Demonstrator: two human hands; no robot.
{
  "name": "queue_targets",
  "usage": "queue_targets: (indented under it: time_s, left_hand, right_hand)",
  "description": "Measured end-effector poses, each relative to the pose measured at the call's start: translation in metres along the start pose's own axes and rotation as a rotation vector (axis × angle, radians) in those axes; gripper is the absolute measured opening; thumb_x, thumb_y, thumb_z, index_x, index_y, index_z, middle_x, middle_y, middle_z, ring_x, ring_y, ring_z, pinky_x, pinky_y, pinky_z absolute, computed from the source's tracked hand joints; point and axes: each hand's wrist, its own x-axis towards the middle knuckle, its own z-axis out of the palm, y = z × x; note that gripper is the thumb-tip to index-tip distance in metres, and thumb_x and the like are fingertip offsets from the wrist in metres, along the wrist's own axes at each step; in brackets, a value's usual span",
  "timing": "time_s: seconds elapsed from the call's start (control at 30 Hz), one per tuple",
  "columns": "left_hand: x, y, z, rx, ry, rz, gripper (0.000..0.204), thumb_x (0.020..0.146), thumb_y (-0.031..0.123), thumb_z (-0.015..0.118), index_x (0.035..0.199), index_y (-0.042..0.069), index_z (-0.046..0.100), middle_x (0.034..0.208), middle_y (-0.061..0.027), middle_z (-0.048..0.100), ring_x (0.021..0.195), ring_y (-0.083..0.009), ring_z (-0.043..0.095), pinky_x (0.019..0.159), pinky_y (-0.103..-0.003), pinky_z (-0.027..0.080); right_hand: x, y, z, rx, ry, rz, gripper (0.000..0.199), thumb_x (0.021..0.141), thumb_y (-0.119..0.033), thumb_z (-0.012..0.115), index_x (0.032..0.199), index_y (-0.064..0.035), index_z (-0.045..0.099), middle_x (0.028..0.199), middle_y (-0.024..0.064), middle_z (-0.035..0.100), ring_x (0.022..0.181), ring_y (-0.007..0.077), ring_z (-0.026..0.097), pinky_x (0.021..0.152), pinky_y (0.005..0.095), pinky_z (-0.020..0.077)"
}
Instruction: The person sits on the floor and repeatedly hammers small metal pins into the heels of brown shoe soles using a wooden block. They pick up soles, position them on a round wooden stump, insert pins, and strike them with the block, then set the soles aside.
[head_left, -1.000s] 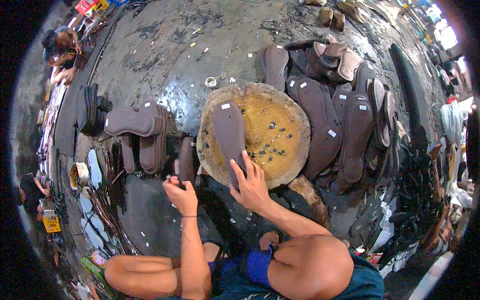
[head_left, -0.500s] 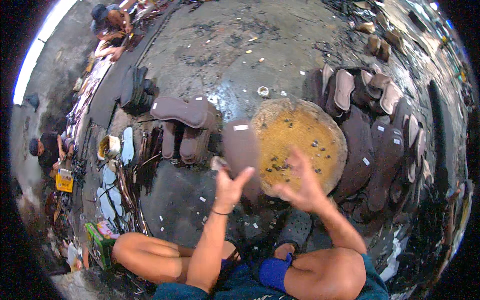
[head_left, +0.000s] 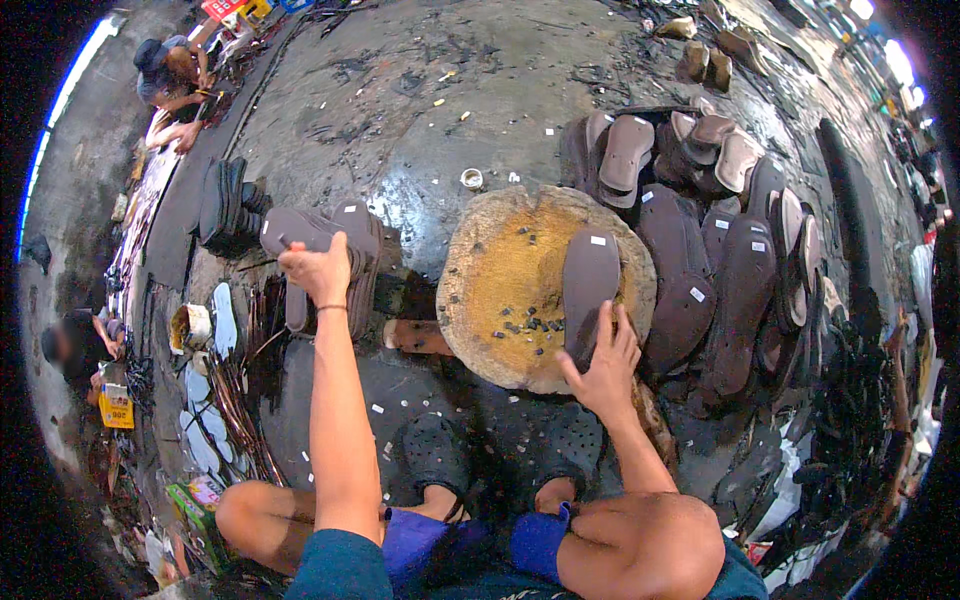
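Note:
A brown shoe sole (head_left: 591, 285) with a small white label lies on the right part of a round wooden block (head_left: 480, 340). My right hand (head_left: 608, 365) is at the sole's near end, fingers spread, thumb by its tip. My left hand (head_left: 320, 272) reaches to a stack of brown soles (head_left: 362, 235) at the left, fingers curled; a small dark tip shows by them, but what they hold is hidden. Small black bits (head_left: 530, 322) are scattered on the block.
Many brown soles (head_left: 742, 300) stand piled right of the block. Dark soles (head_left: 228, 205), a white pot (head_left: 192, 325) and light blue sole-shaped pieces (head_left: 224, 318) are at the left. A small white cup (head_left: 471, 179) stands beyond the block. Two people work at the far left.
The brown sole, beside my left hand before, now lies on the block. My left hand has moved left to the stack; my right hand has shifted to the sole's near end.

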Motion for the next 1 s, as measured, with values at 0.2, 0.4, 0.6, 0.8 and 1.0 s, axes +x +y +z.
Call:
queue_targets:
  time_s: [0.2,0.4,0.6,0.8,1.0]
  left_hand:
    - [-0.007,0.014,-0.037,-0.059,-0.157,-0.292,0.072,0.058,0.024,0.081,0.109,-0.008,0.042,0.116,-0.0227,0.045,0.12,-0.0382,0.04,0.106,-0.043,0.034]
    - [0.004,0.002,-0.056,-0.054,-0.17,-0.277,0.076,0.057,0.023,0.08,0.116,-0.002,0.04,0.12,-0.0198,0.041,0.114,-0.0371,0.046,0.098,-0.044,0.043]
    - [-0.003,0.004,-0.062,0.192,-0.164,-0.08,0.079,0.057,0.029,0.087,0.113,-0.001,0.04,0.121,-0.0229,0.042,0.113,-0.0424,0.05,0.095,-0.049,0.046]
    - [-0.003,0.004,-0.062,0.122,-0.268,-0.249,0.078,0.053,0.023,0.085,0.112,-0.003,0.042,0.121,-0.0237,0.041,0.117,-0.0404,0.046,0.098,-0.044,0.044]
    - [0.004,0.002,-0.074,0.04,-0.228,-0.294,0.073,0.055,0.027,0.084,0.108,-0.005,0.044,0.116,-0.0211,0.042,0.111,-0.0364,0.047,0.097,-0.043,0.044]
  right_hand:
    - [-0.004,-0.004,0.006,-0.069,0.0,-0.059,0.101,0.075,-0.038,0.078,0.153,-0.0035,0.024,0.155,0.0249,0.024,0.142,0.0418,0.023,0.113,0.0572,0.0213]
    - [0.008,-0.035,0.003,0.027,0.052,-0.156,0.08,0.078,-0.026,0.077,0.145,-0.005,0.038,0.153,0.0196,0.027,0.142,0.0395,0.025,0.113,0.053,0.0219]
    - [0.011,-0.047,0.011,0.046,0.026,-0.243,0.072,0.079,-0.025,0.075,0.14,-0.0035,0.044,0.152,0.0202,0.028,0.141,0.0398,0.026,0.112,0.0525,0.0231]
    - [0.01,-0.056,0.022,0.054,-0.04,-0.281,0.067,0.082,-0.029,0.073,0.137,-0.0019,0.047,0.148,0.0217,0.035,0.139,0.0405,0.029,0.111,0.0549,0.0246]
    - [0.001,-0.063,0.022,0.103,-0.089,-0.287,0.066,0.082,-0.03,0.072,0.137,-0.0017,0.047,0.147,0.0219,0.036,0.138,0.0407,0.031,0.111,0.0544,0.0252]
